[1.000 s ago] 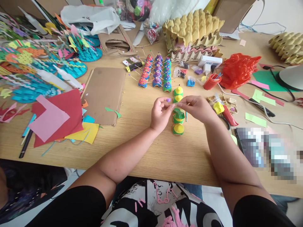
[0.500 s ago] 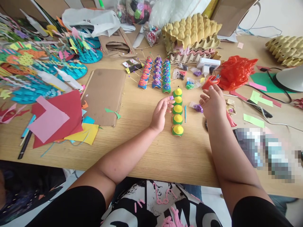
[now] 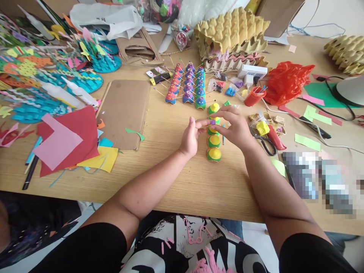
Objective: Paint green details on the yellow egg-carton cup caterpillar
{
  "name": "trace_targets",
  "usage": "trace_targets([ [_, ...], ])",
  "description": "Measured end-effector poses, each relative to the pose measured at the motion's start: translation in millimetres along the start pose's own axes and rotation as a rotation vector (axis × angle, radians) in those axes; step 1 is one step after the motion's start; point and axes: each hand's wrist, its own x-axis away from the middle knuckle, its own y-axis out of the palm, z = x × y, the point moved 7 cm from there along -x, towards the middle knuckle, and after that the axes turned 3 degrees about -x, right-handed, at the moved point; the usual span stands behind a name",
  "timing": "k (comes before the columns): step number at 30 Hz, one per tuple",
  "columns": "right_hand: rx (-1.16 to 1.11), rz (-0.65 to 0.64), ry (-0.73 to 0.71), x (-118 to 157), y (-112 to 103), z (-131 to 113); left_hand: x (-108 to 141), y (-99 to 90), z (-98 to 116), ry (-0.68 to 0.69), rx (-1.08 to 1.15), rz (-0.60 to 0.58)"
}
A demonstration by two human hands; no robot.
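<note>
A small purple clay piece (image 3: 212, 122) sits at the fingertips of my left hand (image 3: 191, 138), whose thumb points up. My right hand (image 3: 234, 127) reaches over from the right, its thumb and fingers apart around that purple piece. Below both hands stands a green egg-carton strip with yellow domes (image 3: 214, 141), partly hidden by my fingers. A thin blue tool (image 3: 223, 137) lies just right of the strip. Behind it are three decorated strips, one red and blue (image 3: 171, 93), one purple (image 3: 188, 91) and one green and blue (image 3: 200, 94), with pins sticking out.
Egg trays (image 3: 227, 32) are stacked at the back. On the right lie a red bag (image 3: 288, 83), a red cup (image 3: 253, 96) and black scissors (image 3: 265, 144). Cardboard (image 3: 125, 113) and coloured paper (image 3: 88, 132) lie left.
My right hand has moved left and down to my left fingertips, over the yellow-domed strip. The scissors and a yellow lump on the right have come into sight. My left hand has barely moved.
</note>
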Motion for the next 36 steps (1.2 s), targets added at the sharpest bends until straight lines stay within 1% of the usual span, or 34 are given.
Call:
trace_targets([
  [3, -0.023, 0.005, -0.003, 0, 1, -1, 0, -0.6, -1, 0.003, -0.024, 0.001],
  [9, -0.155, -0.019, 0.090, -1, 3, 2, 1, -2.2, -1, 0.020, -0.061, 0.006],
  [14, -0.242, -0.039, 0.139, 0, 6, 7, 1, -2.1, -2, 0.017, -0.038, 0.002],
  [17, -0.245, -0.032, 0.136, 0, 6, 6, 1, -2.6, -1, 0.009, -0.027, 0.016],
  [21, -0.228, -0.014, 0.092, -2, 5, 0, 1, -3.5, -3, -0.023, -0.020, 0.040],
  [25, -0.262, 0.003, 0.065, -2, 4, -3, 0, -4.1, -3, -0.028, -0.012, 0.049],
  [31, -0.298, 0.036, 0.183, 0, 6, 5, 1, -1.5, -2, -0.013, -0.063, -0.010],
  [36, -0.301, 0.095, 0.288, 3, 4, 12, 2, -1.5, 0, -0.031, -0.088, 0.001],
])
